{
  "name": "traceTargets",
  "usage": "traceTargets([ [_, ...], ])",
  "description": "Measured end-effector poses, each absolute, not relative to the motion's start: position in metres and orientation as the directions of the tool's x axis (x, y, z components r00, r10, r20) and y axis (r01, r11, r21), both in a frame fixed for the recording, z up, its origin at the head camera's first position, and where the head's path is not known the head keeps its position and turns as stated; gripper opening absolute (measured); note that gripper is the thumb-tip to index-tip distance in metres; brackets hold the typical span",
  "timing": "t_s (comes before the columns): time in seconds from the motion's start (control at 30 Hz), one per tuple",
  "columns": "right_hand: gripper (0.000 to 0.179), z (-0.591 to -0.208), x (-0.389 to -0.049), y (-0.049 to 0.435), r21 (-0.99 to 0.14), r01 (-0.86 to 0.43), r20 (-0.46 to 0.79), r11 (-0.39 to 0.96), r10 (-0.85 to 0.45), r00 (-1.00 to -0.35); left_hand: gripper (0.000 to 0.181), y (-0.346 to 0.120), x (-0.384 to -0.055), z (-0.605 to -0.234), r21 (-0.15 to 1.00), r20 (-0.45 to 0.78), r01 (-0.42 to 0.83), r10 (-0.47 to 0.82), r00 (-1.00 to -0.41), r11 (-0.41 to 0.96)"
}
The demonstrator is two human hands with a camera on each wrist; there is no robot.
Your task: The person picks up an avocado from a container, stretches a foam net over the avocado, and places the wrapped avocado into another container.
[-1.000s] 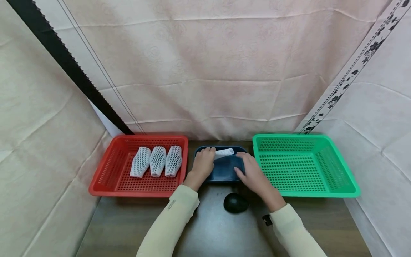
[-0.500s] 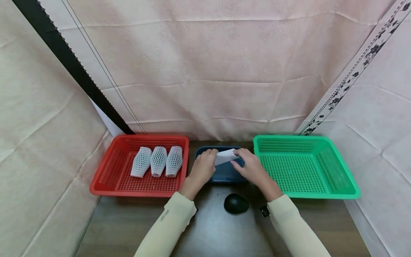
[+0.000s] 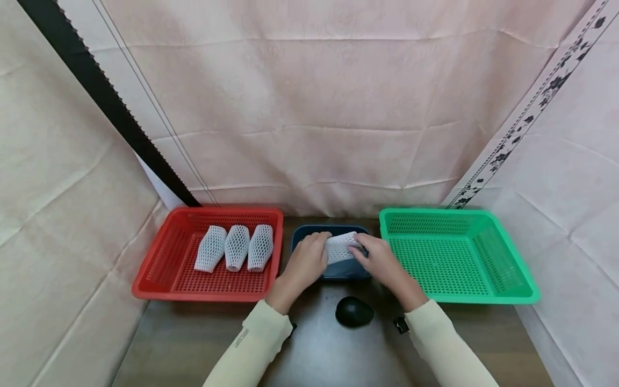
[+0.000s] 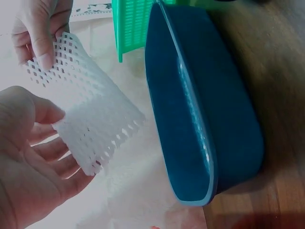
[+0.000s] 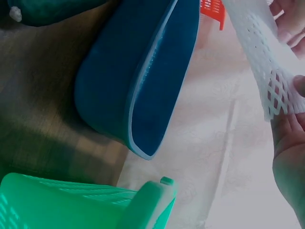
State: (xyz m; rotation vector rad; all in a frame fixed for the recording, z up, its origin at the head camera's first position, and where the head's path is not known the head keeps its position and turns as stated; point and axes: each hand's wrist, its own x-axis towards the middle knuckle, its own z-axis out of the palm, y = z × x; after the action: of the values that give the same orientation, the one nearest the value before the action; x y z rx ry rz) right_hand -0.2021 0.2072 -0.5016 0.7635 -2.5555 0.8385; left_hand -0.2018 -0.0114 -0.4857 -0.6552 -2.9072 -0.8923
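A white foam net sleeve is held between both hands over the blue bin. My left hand pinches its left end, the thumb above and the fingers below in the left wrist view. At the opposite end my right hand grips the net's edge with thumb and fingers. Diamond-shaped holes in the sleeve are spread wide by the right hand in the right wrist view. A dark green avocado lies on the table in front of the bin, between the forearms.
On the left stands a red basket with three plump white foam net sleeves side by side. To the right is a green basket, its perforated bottom showing. Pale curtains hang behind and along both sides.
The sleeve has come up out of the blue bin and now shows broader toward the camera. Both hands have moved with it, the right taking hold of its end. The avocado stays put.
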Motion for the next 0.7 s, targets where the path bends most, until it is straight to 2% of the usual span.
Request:
traceTargets([
  [0.17, 0.015, -0.498, -0.193, 0.206, -0.398, -0.609, 0.491, 0.686, -0.402, -0.773, 0.039, -0.011, -0.194, -0.485, 0.456, 0.314, 0.551, 0.453, -0.835, 0.699],
  [0.27, 0.018, -0.495, -0.188, 0.205, -0.384, -0.632, 0.516, 0.673, -0.412, -0.751, 0.035, -0.009, -0.189, -0.485, 0.472, 0.361, 0.595, 0.474, -0.803, 0.650],
  [0.5, 0.027, -0.487, -0.181, 0.210, -0.373, -0.741, 0.602, 0.558, -0.463, -0.651, 0.032, -0.010, -0.182, -0.484, 0.612, 0.389, 0.584, 0.441, -0.809, 0.533],
  [0.6, 0.030, -0.485, -0.181, 0.214, -0.374, -0.740, 0.583, 0.560, -0.478, -0.657, 0.031, -0.011, -0.181, -0.482, 0.647, 0.418, 0.577, 0.400, -0.815, 0.499],
  [0.7, 0.028, -0.485, -0.180, 0.217, -0.387, -0.709, 0.512, 0.589, -0.503, -0.697, 0.029, -0.014, -0.183, -0.479, 0.677, 0.435, 0.564, 0.361, -0.825, 0.473],
])
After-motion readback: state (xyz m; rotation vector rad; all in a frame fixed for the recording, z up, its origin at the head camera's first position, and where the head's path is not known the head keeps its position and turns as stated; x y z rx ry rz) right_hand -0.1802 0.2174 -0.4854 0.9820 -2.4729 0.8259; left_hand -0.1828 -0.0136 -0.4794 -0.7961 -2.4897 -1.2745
